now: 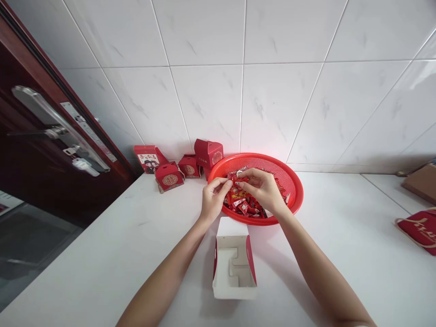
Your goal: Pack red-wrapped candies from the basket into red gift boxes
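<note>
Over the red plastic basket [295, 181], my left hand [214, 196] pinches the edge of a small red wrapped candy [235, 182] between thumb and forefinger. My right hand [261, 187] reaches in from the other side, its thumb and fingers closed on the same candy. A pile of red wrapped candies [243, 206] lies in the basket beneath both hands, partly hidden by them. Just in front of the basket stands an open gift box [220, 293], white inside with red sides; no candy shows in it.
Several closed red gift boxes [170, 178] stand against the tiled wall at the back left. A red pouch-like packet [419, 229] with a cord and a brown cardboard box [422, 181] lie at the far right. A dark door [41, 150] borders the white tabletop [136, 240].
</note>
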`<state>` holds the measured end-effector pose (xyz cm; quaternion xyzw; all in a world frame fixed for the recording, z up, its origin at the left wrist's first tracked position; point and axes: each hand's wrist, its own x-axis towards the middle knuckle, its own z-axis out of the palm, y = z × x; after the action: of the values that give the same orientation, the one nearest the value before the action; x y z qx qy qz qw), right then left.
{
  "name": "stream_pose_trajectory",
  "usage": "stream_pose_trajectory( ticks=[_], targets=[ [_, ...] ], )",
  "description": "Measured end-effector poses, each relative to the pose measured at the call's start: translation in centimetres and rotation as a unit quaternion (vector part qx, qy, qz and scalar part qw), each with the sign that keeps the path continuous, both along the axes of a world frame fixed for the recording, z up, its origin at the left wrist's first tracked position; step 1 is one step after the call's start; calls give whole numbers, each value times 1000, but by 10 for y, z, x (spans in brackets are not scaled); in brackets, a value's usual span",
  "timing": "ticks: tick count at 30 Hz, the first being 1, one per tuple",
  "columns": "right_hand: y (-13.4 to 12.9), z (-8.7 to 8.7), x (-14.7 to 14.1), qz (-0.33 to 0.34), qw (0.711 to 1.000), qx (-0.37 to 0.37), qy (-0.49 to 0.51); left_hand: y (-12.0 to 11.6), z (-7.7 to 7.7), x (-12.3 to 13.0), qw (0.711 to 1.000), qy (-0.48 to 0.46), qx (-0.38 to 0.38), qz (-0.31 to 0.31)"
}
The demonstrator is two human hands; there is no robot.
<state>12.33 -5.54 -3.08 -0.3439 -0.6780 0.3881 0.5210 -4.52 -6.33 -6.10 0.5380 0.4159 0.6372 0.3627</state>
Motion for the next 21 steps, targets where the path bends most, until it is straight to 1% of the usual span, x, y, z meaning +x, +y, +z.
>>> stream_pose_trajectory(
  ticks=[6,11,16,21],
  targets=[
    [-1,0,-1,-5,1000,5,-6,0,0,-1,1000,8,7,-7],
    [0,0,-1,-7,1000,9,-12,1,-1,-1,1000,22,10,2],
    [2,0,3,5,999,-38,-14,0,0,-1,1000,11,4,4],
    [2,2,4,52,995,-77,37,-2,2,-1,1000,-4,-11,-17]
  ],
)
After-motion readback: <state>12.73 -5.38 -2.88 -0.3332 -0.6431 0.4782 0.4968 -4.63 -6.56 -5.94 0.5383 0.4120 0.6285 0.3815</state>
